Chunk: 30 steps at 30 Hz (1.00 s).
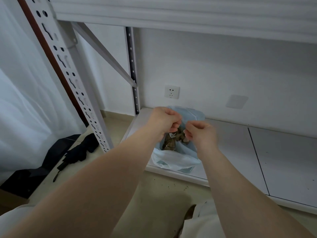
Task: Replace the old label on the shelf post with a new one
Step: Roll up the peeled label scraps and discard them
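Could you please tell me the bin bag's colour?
The bin bag is pale blue; head view.

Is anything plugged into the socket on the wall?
No, the socket shows its bare holes, with no plug or cord in it.
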### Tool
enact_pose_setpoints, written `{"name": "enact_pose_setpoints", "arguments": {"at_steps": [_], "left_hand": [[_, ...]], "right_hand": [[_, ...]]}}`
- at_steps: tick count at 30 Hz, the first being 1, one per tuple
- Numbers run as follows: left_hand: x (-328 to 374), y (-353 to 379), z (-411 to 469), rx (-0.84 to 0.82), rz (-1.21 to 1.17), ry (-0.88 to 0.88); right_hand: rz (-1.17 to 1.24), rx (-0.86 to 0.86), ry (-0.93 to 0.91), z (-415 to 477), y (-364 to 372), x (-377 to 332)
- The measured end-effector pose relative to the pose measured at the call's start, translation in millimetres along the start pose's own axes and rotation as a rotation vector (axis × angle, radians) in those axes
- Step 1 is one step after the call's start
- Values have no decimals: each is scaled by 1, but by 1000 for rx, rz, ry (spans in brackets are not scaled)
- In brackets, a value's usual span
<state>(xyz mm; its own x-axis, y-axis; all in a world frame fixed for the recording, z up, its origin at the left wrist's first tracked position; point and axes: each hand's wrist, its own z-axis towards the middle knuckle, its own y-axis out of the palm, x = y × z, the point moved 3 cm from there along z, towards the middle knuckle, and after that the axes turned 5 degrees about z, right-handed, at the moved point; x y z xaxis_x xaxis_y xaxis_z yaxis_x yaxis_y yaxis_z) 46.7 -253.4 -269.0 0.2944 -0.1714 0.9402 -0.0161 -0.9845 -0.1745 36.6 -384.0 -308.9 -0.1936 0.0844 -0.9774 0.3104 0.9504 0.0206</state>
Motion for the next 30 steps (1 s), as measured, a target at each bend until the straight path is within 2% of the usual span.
{"name": "enact_pose_setpoints", "arguments": {"at_steps": [6,12,19,23,27,30], "left_hand": [[6,-6,5,9,1,-34],[12,-8,10,37,50,-3],[19,-16,4,42,31,30],[32,-21,-7,57,1,77],[50,-35,-26,146,72,161],[69,-48,-46,150,100,238]], "right_hand": [[26,-39,23,11,8,-6],[-88,-43,-21,21,10,-15],[16,72,-59,12,7,-26],[45,80,-108,-2,12,-40],[-1,-39,-150,-20,24,-61],[-54,-147,-226,-40,33,-84]]}}
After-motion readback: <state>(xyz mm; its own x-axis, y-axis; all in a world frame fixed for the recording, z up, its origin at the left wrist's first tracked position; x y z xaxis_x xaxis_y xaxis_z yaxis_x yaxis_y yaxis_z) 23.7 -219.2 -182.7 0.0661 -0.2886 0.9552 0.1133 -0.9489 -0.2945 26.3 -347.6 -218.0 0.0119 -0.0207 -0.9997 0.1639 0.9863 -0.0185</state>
